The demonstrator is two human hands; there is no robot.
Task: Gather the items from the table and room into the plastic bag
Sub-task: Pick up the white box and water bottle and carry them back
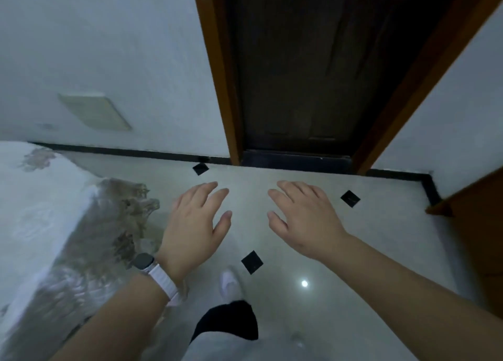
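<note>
A person stands before a dark door, both hands held out palm-down over the floor. The left hand, with a watch on its wrist, and the right hand are apart and carry nothing; the fingers of each are straight and loosely spread. One shoe is set forward below the hands.

Neither the plastic bag nor any item to be gathered is in view, and no desk shows either. So which way the bag points, and how its long axis lies, cannot be told from here.

The likely trouble lies in the approach rather than in any grasp. The room is dim and the tiles are glossy enough to mirror a lamp, so a slip looks possible if a step is hurried. The bed lies just beside the left arm, its patterned cover hanging to the floor, where a foot might catch it. A wooden corner juts in at the right, near the right forearm's line, and could be knocked. With empty hands and no bag in sight, the person also risks picking up items with nowhere to put them.
</note>
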